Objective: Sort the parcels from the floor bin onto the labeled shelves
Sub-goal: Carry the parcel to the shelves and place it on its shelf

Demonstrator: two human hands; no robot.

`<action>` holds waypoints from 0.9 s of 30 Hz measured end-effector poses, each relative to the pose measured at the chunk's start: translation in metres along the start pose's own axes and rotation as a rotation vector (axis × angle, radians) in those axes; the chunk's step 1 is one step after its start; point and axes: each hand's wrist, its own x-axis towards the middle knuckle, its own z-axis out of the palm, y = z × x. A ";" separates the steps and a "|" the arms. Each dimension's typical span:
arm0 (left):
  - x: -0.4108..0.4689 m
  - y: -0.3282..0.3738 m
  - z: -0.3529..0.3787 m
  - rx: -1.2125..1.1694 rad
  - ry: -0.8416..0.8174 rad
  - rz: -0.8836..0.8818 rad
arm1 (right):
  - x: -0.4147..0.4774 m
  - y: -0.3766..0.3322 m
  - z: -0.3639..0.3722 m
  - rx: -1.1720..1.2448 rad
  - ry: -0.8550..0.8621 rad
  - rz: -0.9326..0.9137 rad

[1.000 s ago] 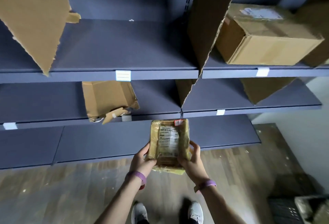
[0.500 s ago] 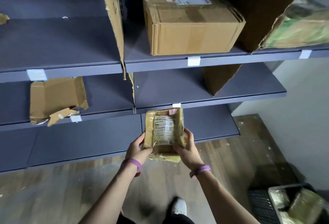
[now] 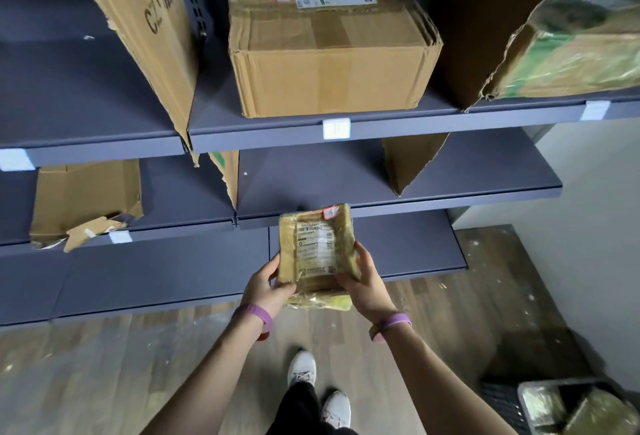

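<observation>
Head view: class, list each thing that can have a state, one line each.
small parcel, held off the shelves, label up.
left hand, grips the parcel's left edge.
right hand, grips its right edge.
large box, taped shut.
torn box, ripped open.
floor bin, holding parcels.

Parcel yellow-brown, white label, red sticker. Shelves dark blue-grey, white tags. Large box tan. Wristbands purple. Floor brown wood-grain.

Stockroom: labelled shelves, parcels

Glossy plastic-wrapped parcel; matt metal shelves.
</observation>
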 end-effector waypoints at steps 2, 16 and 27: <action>0.016 0.013 -0.003 0.005 0.022 0.033 | 0.020 -0.012 -0.004 -0.049 0.009 -0.029; 0.139 0.076 0.002 0.104 -0.106 0.072 | 0.137 -0.075 -0.032 -0.188 -0.046 -0.141; 0.182 0.080 0.017 0.268 0.058 0.065 | 0.187 -0.068 -0.038 -0.384 0.010 -0.257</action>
